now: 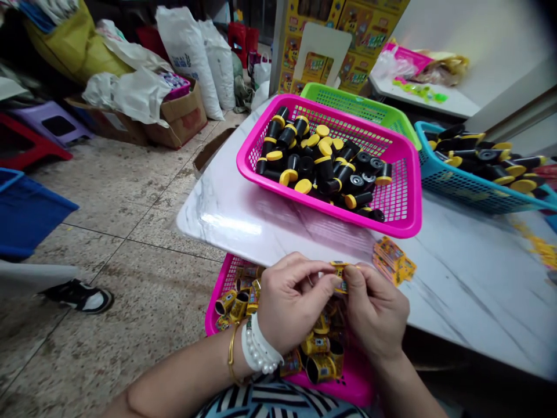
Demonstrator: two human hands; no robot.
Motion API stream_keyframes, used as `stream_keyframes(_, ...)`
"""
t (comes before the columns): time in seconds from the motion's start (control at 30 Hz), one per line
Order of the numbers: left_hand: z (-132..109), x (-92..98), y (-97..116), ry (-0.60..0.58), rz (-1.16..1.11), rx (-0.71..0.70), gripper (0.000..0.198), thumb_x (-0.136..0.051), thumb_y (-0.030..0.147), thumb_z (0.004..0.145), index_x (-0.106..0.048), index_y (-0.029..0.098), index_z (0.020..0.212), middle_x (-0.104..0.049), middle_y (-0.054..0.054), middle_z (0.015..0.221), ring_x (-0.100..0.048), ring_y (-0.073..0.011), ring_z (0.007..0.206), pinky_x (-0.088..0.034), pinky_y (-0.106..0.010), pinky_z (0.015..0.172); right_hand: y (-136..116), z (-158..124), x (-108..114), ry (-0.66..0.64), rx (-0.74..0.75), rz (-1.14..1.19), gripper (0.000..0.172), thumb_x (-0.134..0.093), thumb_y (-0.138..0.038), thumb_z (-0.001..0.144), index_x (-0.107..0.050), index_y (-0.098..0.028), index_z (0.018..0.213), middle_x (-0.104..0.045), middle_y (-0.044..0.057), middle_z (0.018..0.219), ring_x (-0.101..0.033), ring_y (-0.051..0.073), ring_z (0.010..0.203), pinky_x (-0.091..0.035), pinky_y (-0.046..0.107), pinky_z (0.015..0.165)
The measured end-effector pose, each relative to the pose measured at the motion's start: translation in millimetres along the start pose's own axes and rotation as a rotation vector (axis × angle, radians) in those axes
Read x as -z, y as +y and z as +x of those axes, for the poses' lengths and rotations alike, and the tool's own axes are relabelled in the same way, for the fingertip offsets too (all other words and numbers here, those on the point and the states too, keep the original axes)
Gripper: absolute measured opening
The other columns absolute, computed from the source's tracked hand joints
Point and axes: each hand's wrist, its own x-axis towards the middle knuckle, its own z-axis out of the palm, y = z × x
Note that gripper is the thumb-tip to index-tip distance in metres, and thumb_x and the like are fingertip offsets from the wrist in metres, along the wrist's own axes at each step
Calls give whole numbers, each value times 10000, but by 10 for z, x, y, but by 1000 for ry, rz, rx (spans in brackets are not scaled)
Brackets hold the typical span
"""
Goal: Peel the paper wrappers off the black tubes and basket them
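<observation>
Left hand (292,303) and right hand (376,310) pinch small yellow label (340,281) above near pink basket (213,313); label pile (393,260) on table (456,290), right.

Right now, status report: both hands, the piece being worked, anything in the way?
Left hand and right hand both pinching one small printed yellow piece. Piece partly covered, above lower pink basket. No obstruction seen; upper pink basket beyond, apart.
</observation>
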Motion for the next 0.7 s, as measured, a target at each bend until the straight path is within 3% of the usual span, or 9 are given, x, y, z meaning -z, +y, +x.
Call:
stream_keyframes(0.1, 7, 27, 0, 75, 1, 33, 144, -737, 245, 847, -718, 151, 739, -589, -5, 674, -510, -96, 554, -428, -221, 518, 17, -11, 6, 22, 35, -13, 295, -609, -286, 979, -611, -191, 700, -533, -21, 633, -465, 115, 557, -385, 243, 543)
stream_keyframes(0.3, 10, 33, 4, 12, 11, 7, 71, -762, 219, 828, -789, 154, 813, -647, -34, 718, -550, -105, 577, -447, -228, 533, -20, 7, -18, -13, 85, 10, 272, -589, -229, 983, -585, -201, 713, -519, -31, 644, -466, 113, 570, -383, 241, 562)
stream_keyframes(0.47, -21, 64, -33, 49, 56, -47, 82, -767, 207, 828, -814, 150, 862, -641, -36, 712, -554, -105, 558, -452, -230, 511, -24, -7, -55, -21, 107, -7, 274, -572, -213, 991, -571, -199, 718, -509, -33, 655, -472, 112, 580, -383, 241, 576)
stream_keyframes(0.7, -129, 100, -172, 109, 242, -363, 214, -720, 121, 862, -792, 135, 1063, -732, -86, 882, -680, -128, 705, -572, -227, 642, -49, 0, -143, -14, 116, -54, 280, -578, -230, 995, -589, -199, 717, -517, -45, 635, -472, 100, 556, -384, 229, 560)
